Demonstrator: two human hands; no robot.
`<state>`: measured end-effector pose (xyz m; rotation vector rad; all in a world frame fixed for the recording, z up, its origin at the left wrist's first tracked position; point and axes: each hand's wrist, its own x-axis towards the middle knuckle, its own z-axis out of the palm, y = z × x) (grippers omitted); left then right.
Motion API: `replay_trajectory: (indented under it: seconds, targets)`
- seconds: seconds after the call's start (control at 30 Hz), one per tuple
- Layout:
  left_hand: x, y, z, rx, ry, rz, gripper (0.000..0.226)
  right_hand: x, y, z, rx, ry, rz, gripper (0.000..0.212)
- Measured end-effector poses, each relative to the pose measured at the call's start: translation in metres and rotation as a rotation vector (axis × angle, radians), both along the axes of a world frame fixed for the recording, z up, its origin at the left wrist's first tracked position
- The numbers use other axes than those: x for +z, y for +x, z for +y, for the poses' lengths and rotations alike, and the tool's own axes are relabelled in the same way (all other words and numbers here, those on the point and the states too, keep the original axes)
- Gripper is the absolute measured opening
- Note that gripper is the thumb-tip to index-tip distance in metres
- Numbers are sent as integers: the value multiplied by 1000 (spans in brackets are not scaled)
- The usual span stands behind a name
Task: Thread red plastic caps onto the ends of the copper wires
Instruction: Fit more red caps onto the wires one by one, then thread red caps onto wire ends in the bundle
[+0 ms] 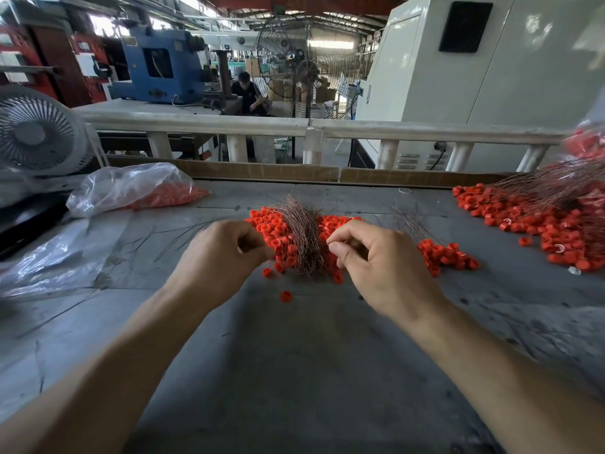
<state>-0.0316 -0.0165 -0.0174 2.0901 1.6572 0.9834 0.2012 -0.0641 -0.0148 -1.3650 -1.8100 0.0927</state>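
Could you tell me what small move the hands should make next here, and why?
Probably bring the left hand toward the right hand: both are pinched shut beside the wire bundle on the cap pile, so wire and cap likely meet next.

We count two hands at work, the left hand point(226, 253) and the right hand point(373, 257), each with its fingers curled in. Red plastic caps lie in three heaps too dense to count: a middle heap point(340, 224), a right heap point(537, 231) and a bagful in one clear plastic bag point(131, 188). A second, flat plastic bag point(55, 260) lies beside it. Two caps sit apart on the gray table point(311, 371), one loose cap point(285, 296) nearest us. We see two bundles of copper wires point(302, 237), the other bundle point(556, 188) at the right, and two fans: a desk fan point(36, 132) and a pedestal fan point(294, 60).
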Motion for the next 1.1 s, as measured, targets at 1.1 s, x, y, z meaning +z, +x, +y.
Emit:
replay_trajectory:
  seconds: [1.1]
  targets:
    - [12,41,-33,-485,-66,-761,24,14,-9,-16,171,75,352,8]
